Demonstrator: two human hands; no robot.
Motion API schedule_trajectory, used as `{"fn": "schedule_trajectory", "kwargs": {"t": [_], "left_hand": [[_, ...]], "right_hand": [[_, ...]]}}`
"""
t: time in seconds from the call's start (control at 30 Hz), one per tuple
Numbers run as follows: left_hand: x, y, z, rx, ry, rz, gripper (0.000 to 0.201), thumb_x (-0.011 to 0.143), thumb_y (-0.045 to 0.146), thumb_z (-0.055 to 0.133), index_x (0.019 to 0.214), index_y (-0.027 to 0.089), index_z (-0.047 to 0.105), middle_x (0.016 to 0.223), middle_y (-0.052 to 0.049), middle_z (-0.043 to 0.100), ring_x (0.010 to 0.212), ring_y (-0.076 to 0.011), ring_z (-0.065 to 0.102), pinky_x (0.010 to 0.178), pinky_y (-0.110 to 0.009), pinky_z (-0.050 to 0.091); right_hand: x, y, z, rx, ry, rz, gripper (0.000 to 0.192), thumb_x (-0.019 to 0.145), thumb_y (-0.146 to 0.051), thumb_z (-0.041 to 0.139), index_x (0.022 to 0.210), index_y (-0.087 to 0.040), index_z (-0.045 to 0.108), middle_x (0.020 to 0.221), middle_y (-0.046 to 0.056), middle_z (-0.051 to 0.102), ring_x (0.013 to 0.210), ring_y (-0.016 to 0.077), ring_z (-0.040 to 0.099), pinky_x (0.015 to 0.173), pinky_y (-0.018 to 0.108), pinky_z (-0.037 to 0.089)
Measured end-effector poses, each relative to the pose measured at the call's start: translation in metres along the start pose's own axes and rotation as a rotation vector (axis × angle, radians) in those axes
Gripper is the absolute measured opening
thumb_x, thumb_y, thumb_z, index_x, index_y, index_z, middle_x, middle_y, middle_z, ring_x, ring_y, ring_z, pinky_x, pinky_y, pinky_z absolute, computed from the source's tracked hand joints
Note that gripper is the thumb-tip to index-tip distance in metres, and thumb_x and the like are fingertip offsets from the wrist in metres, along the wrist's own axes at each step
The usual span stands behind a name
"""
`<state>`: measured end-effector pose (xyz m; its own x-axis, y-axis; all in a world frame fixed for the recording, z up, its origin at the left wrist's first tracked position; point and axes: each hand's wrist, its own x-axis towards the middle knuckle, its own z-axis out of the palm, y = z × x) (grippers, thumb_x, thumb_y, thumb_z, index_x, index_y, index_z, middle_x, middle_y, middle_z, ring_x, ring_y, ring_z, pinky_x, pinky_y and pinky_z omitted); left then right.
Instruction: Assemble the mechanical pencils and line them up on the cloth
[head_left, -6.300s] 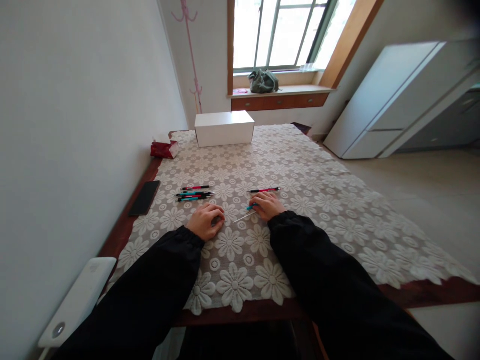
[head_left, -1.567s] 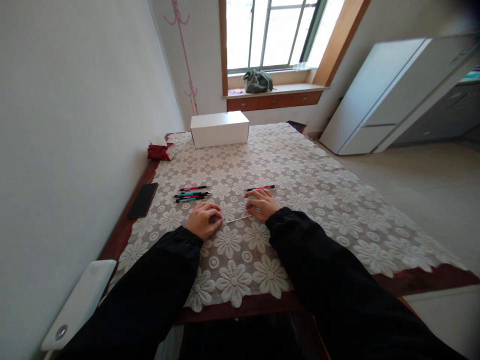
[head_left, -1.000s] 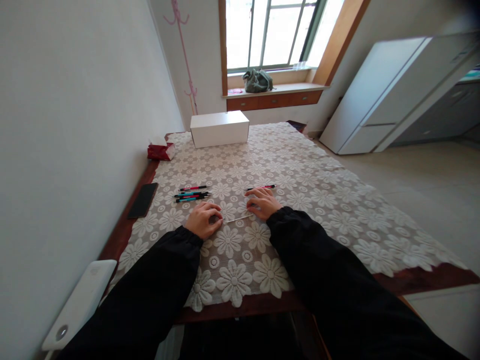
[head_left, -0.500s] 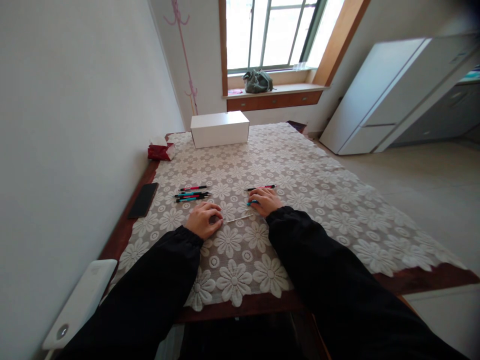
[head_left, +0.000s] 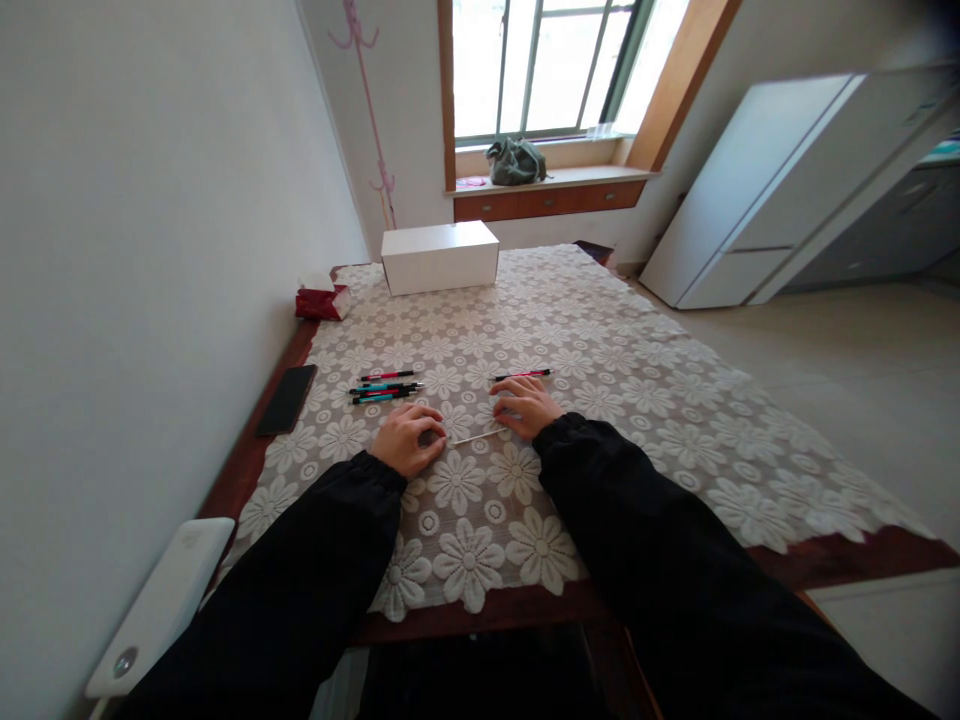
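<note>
Both hands lie on the lace tablecloth. A thin white rod runs between the fingertips of the left hand and the right hand (contact too small to tell). A pink pen lies just beyond the right fingers; a pen cluster lies beyond the left fingers.

Single head cam, looking forward and down along the table toward the window (wall close on the left). Hands sit mid-frame at arm's length; sleeves fill the bottom edge. No second view.
</note>
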<state>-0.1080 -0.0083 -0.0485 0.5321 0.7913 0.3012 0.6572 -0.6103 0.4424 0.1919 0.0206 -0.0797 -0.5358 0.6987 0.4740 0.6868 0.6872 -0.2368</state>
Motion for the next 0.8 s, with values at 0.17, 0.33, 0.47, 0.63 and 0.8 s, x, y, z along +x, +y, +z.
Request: {"fn": "schedule_trajectory", "kwargs": {"t": [0.17,0.33,0.47,0.63,0.8], "left_hand": [[0.001,0.002,-0.002,-0.003,0.034,-0.022,0.008,0.086,0.027,0.068,0.086,0.024,0.075,0.110,-0.003,0.075,0.109,-0.0246,0.065,0.102,-0.045,0.050],[0.000,0.001,-0.002,-0.013,0.099,-0.079,0.015,0.088,0.019,0.059,0.091,0.023,0.073,0.109,-0.004,0.075,0.111,-0.0247,0.063,0.103,-0.045,0.050],[0.000,-0.001,0.000,0.014,0.095,-0.126,0.029,0.078,0.009,0.056,0.098,0.023,0.072,0.111,-0.005,0.074,0.113,-0.0258,0.062,0.104,-0.045,0.049],[0.000,-0.001,0.000,0.047,0.046,-0.139,0.035,0.073,0.009,0.057,0.102,0.022,0.071,0.110,-0.006,0.074,0.111,-0.0271,0.063,0.103,-0.046,0.050],[0.000,-0.002,0.001,0.073,0.062,-0.146,0.027,0.076,0.013,0.060,0.100,0.022,0.070,0.106,-0.006,0.074,0.107,-0.0283,0.063,0.099,-0.047,0.051]], "right_hand": [[0.001,0.000,-0.003,-0.008,0.015,0.011,0.006,0.087,-0.025,0.069,0.082,-0.026,0.073,0.118,0.005,0.071,0.114,0.0266,0.058,0.104,0.047,0.038],[0.002,-0.001,-0.009,-0.030,0.132,0.109,0.013,0.091,-0.023,0.061,0.086,-0.025,0.072,0.112,0.005,0.072,0.109,0.0248,0.060,0.099,0.043,0.042],[0.002,0.001,-0.010,-0.065,0.153,0.199,0.022,0.085,-0.011,0.058,0.093,-0.025,0.072,0.114,0.005,0.071,0.109,0.0248,0.059,0.099,0.042,0.042],[0.002,-0.003,-0.010,-0.033,0.133,0.130,0.028,0.079,-0.005,0.056,0.091,-0.026,0.071,0.112,0.004,0.071,0.109,0.0245,0.059,0.100,0.042,0.042],[0.004,-0.016,-0.013,0.057,0.041,-0.040,0.010,0.086,-0.020,0.063,0.088,-0.026,0.071,0.117,0.004,0.070,0.116,0.0263,0.057,0.107,0.047,0.039]]}}
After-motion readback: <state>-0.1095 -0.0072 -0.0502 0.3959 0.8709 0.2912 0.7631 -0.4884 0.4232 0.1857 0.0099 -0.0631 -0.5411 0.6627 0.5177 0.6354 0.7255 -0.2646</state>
